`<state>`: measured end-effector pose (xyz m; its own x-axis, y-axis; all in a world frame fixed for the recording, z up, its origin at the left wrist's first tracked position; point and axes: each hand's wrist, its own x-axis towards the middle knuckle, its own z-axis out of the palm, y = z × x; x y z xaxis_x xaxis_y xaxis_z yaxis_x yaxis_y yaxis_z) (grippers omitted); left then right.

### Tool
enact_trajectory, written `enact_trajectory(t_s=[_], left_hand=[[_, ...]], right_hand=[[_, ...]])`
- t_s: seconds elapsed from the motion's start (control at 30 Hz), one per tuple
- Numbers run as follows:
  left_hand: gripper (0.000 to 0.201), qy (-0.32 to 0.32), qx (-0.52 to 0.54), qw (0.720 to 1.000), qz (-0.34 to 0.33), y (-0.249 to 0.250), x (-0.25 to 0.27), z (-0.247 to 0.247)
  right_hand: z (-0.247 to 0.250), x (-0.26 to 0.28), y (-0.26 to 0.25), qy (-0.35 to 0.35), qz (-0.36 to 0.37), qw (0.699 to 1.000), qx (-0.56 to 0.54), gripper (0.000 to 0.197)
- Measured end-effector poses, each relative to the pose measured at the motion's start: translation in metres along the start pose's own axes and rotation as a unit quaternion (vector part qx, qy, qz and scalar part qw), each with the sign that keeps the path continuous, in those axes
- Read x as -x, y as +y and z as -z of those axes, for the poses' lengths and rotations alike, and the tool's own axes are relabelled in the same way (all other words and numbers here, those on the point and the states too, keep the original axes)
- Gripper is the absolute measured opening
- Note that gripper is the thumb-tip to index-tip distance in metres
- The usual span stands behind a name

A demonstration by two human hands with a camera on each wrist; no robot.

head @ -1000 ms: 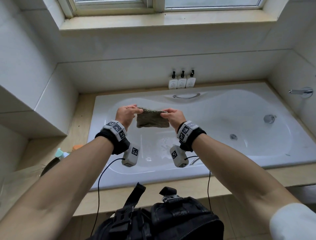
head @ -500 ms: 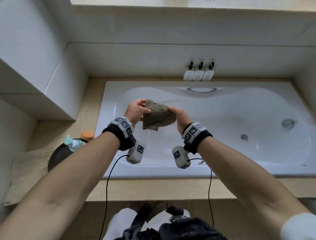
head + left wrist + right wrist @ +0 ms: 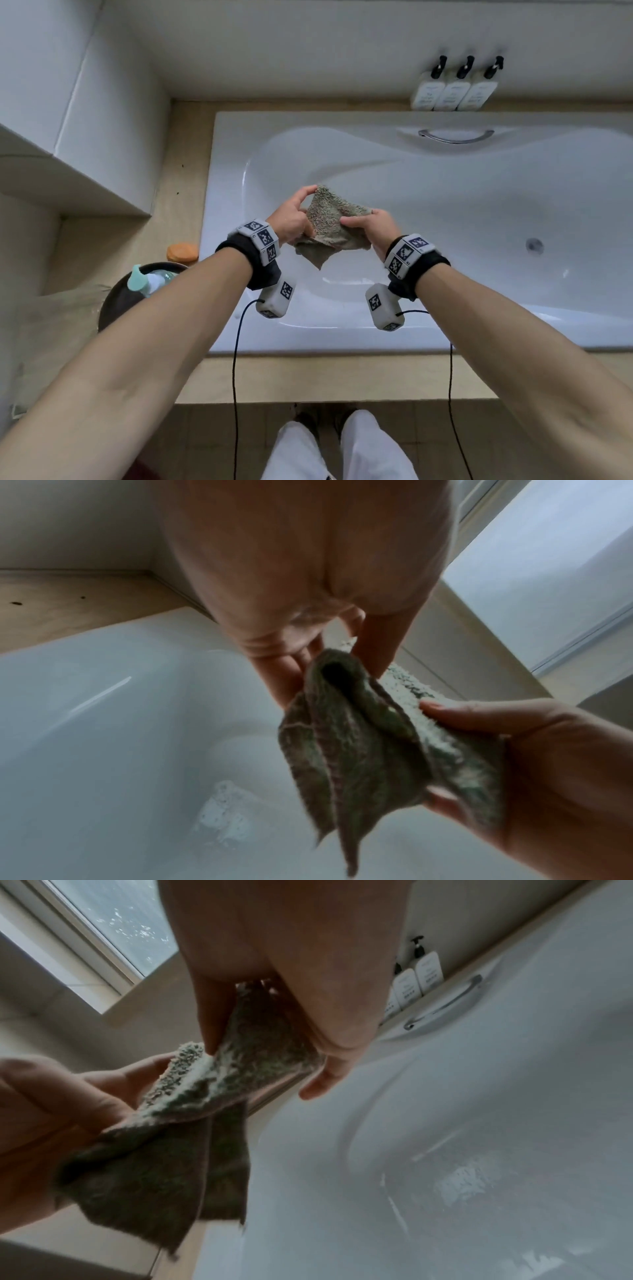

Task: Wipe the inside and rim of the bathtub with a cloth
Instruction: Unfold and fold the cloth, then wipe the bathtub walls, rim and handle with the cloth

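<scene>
A grey-green terry cloth (image 3: 330, 224) hangs in the air over the left end of the white bathtub (image 3: 219, 178), held by both hands. My left hand (image 3: 294, 214) pinches its left edge and top corner. My right hand (image 3: 368, 228) grips its right edge, thumb on top. The cloth (image 3: 359, 745) is bunched into folds, with a corner hanging down. In the right wrist view the cloth (image 3: 192, 1123) droops between the two hands above the wet tub floor. The cloth touches nothing but the hands.
Three pump bottles (image 3: 454, 87) stand on the far ledge above a chrome grab handle (image 3: 454, 137). The drain (image 3: 534, 245) lies at right. On the left ledge sit an orange disc (image 3: 182, 251) and a dark bowl (image 3: 116, 305) holding a pump bottle (image 3: 144, 281). A tiled step (image 3: 68, 137) rises at left.
The head has tilted down and moved left; the window and tap have left the view. The cloth went from stretched flat between the hands to bunched and drooping, hands closer together.
</scene>
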<state>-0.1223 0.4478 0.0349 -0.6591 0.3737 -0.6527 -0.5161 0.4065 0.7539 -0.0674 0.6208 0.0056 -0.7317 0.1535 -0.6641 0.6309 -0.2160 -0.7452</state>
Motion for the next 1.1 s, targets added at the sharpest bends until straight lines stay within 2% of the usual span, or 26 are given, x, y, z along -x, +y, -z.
enact_trajectory(t_s=[0.07,0.13,0.23,0.3,0.4,0.5,0.57,0.67,0.73,0.83,0.97,1.1], left_hand=[[0.098,-0.021,-0.019,1.000,0.011,-0.008,-0.023,0.004],[0.100,-0.045,-0.032,0.998,0.017,-0.015,-0.046,0.005],[0.103,-0.075,-0.044,0.996,0.032,-0.024,-0.073,0.001],[0.104,-0.090,-0.046,0.994,0.037,-0.028,-0.093,-0.002],[0.108,-0.101,-0.072,0.991,0.044,-0.035,-0.124,-0.004],[0.104,-0.076,-0.108,0.989,0.068,-0.046,-0.158,0.002],[0.085,-0.038,-0.133,0.987,0.078,-0.056,-0.177,0.008],[0.063,0.040,-0.201,0.977,0.065,-0.077,-0.205,0.019],[0.064,0.088,-0.258,0.960,0.067,-0.094,-0.224,0.025],[0.073,0.117,-0.325,0.934,0.087,-0.114,-0.253,0.035],[0.074,0.108,-0.400,0.904,0.109,-0.117,-0.283,0.053],[0.075,0.105,-0.424,0.891,0.124,-0.106,-0.312,0.057]], right_hand=[[0.001,-0.025,0.013,0.022,-0.010,1.000,-0.007,0.045],[0.004,-0.044,0.020,0.028,-0.017,0.999,-0.034,0.047],[0.011,-0.071,0.027,0.015,-0.033,0.995,-0.090,0.031],[0.014,-0.091,0.032,-0.024,-0.054,0.991,-0.121,0.023],[0.016,-0.121,0.038,-0.067,-0.083,0.984,-0.145,0.024],[0.018,-0.151,0.046,-0.063,-0.102,0.984,-0.132,0.024],[0.022,-0.175,0.051,-0.030,-0.108,0.987,-0.118,0.025],[0.034,-0.208,0.063,0.052,-0.115,0.986,-0.108,0.017],[0.048,-0.232,0.076,0.094,-0.118,0.985,-0.089,0.019],[0.073,-0.265,0.102,0.121,-0.124,0.984,-0.033,0.015],[0.100,-0.292,0.131,0.159,-0.149,0.976,0.023,0.013],[0.112,-0.304,0.146,0.177,-0.153,0.969,0.073,0.021]])
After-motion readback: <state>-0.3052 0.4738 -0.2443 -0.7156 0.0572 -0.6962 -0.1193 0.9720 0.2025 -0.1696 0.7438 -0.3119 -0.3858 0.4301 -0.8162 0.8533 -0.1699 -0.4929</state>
